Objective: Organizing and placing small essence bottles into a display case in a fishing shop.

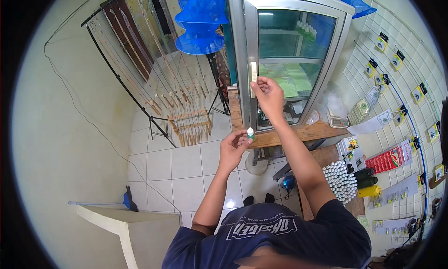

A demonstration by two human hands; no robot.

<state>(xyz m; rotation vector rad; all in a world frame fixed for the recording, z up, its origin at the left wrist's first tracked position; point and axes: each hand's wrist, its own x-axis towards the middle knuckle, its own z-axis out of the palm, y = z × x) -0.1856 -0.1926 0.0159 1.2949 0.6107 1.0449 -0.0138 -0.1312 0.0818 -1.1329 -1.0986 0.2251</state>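
A small green bottle (251,134) with a white cap is pinched upright in my left hand (234,150), in front of the display cabinet's lower left corner. My right hand (270,97) reaches up to the metal-framed glass door (291,38). Its fingers are closed on the pale handle (253,72) along the door's left edge. Through the glass, several green bottles (306,31) with light caps stand on the upper shelf. Pale green packets (291,77) lie in rows below them. Whether the door is fully closed, I cannot tell.
The cabinet stands on a wooden table (270,139). At right are a digital scale (338,121), many white-capped bottles (339,181) and a wall grid (368,45) with hanging packets. Fishing rods (121,59) hang from a black rack at left, near blue mesh nets (199,17).
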